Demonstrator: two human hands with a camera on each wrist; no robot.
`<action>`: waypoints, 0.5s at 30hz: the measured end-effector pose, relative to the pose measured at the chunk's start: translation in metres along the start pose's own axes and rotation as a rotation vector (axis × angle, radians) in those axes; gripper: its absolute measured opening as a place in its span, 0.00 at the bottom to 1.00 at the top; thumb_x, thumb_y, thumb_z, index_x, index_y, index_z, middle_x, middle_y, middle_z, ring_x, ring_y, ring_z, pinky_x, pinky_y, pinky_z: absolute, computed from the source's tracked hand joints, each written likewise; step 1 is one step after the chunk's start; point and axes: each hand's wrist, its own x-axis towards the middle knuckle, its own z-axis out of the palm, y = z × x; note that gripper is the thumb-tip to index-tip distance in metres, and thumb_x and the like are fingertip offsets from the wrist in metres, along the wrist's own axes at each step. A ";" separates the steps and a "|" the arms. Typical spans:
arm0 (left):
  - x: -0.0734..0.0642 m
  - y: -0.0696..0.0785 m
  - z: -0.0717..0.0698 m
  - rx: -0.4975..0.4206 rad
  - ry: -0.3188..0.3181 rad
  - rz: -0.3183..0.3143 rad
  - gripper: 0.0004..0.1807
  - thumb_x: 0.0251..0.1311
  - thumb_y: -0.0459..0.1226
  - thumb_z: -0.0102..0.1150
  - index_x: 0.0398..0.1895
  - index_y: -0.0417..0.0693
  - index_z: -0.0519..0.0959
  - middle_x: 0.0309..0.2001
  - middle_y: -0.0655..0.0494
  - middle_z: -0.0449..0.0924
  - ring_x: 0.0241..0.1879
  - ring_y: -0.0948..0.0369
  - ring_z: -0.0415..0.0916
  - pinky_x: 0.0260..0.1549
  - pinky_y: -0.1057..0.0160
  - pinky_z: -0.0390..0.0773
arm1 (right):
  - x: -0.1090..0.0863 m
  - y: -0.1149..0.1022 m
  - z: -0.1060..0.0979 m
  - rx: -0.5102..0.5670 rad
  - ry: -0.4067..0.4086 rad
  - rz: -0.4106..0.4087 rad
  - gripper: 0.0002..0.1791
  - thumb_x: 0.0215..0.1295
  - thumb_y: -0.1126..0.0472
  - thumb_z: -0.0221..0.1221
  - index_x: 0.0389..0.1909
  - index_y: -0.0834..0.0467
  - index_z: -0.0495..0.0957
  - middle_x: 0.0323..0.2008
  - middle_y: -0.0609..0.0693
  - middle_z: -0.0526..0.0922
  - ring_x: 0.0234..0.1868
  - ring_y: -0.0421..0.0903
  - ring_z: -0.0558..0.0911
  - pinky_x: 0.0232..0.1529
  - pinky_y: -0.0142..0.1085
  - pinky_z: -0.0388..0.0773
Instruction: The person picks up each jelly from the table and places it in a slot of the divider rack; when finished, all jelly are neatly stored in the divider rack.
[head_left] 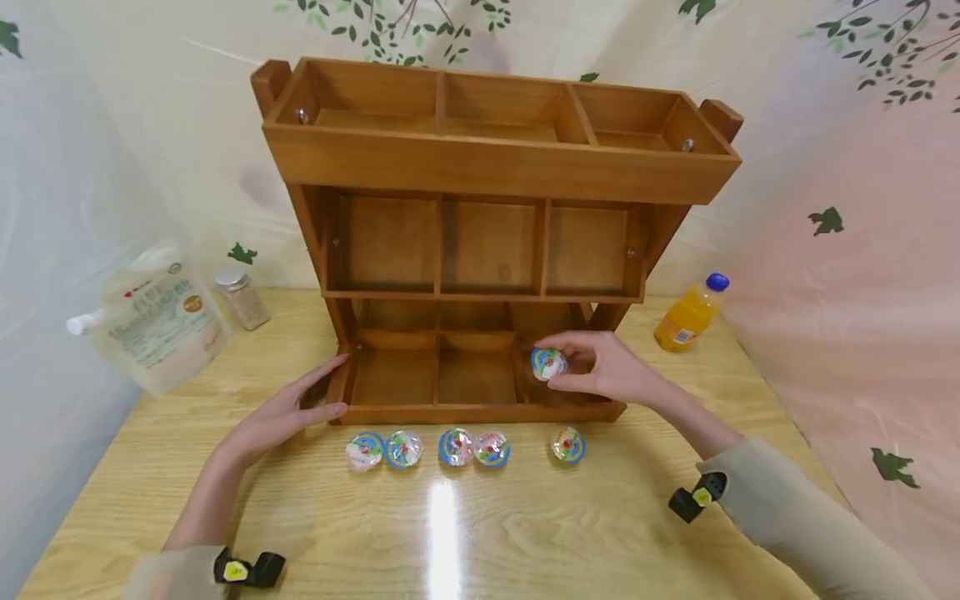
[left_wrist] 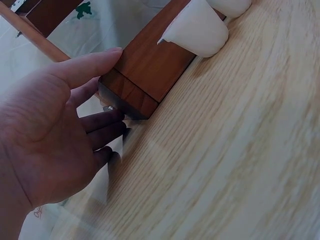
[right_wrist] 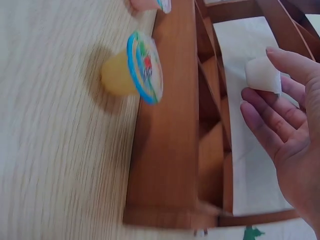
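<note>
My right hand (head_left: pixel 603 367) pinches a jelly cup (head_left: pixel 549 364) between thumb and fingers, over the bottom-right compartment of a wooden three-tier rack (head_left: pixel 495 162). Its printed lid faces the head camera; the right wrist view shows its whitish cup body (right_wrist: pixel 262 75). With thumb and fingers extended, my left hand (head_left: pixel 273 425) touches the left end of the rack's bottom tier (left_wrist: pixel 140 85). Several more jelly cups lie in a row before the rack: a left pair (head_left: pixel 365 451), a middle pair (head_left: pixel 456 447), and a single yellowish one (right_wrist: pixel 120 75) on the right.
A clear spouted pouch (head_left: pixel 161 325) and a small lidded jar (head_left: pixel 243 298) stand left of the rack. An orange drink bottle (head_left: pixel 690 315) with a blue cap is on the right. Leaf-patterned sheeting (head_left: pixel 847 275) surrounds the wooden table (head_left: pixel 570 533).
</note>
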 end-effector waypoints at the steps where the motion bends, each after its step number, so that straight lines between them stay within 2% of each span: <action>1: 0.000 0.000 0.000 -0.001 0.001 0.000 0.42 0.72 0.49 0.59 0.84 0.71 0.48 0.85 0.45 0.41 0.82 0.34 0.35 0.72 0.22 0.44 | 0.005 -0.002 0.003 0.000 -0.001 0.002 0.27 0.60 0.58 0.74 0.61 0.52 0.82 0.41 0.47 0.89 0.40 0.39 0.86 0.46 0.31 0.85; 6: 0.000 0.000 -0.001 0.003 0.002 0.000 0.42 0.72 0.49 0.59 0.84 0.71 0.48 0.85 0.45 0.41 0.82 0.34 0.35 0.71 0.22 0.44 | 0.030 -0.005 0.024 0.032 -0.009 0.026 0.27 0.60 0.57 0.74 0.61 0.50 0.82 0.44 0.47 0.89 0.44 0.41 0.86 0.50 0.30 0.85; 15: 0.000 0.000 -0.001 0.002 -0.003 -0.011 0.43 0.72 0.50 0.59 0.83 0.71 0.48 0.85 0.46 0.40 0.82 0.35 0.35 0.71 0.21 0.44 | 0.076 -0.019 0.058 0.043 -0.060 0.010 0.27 0.62 0.55 0.72 0.62 0.48 0.81 0.47 0.46 0.88 0.46 0.40 0.87 0.49 0.34 0.86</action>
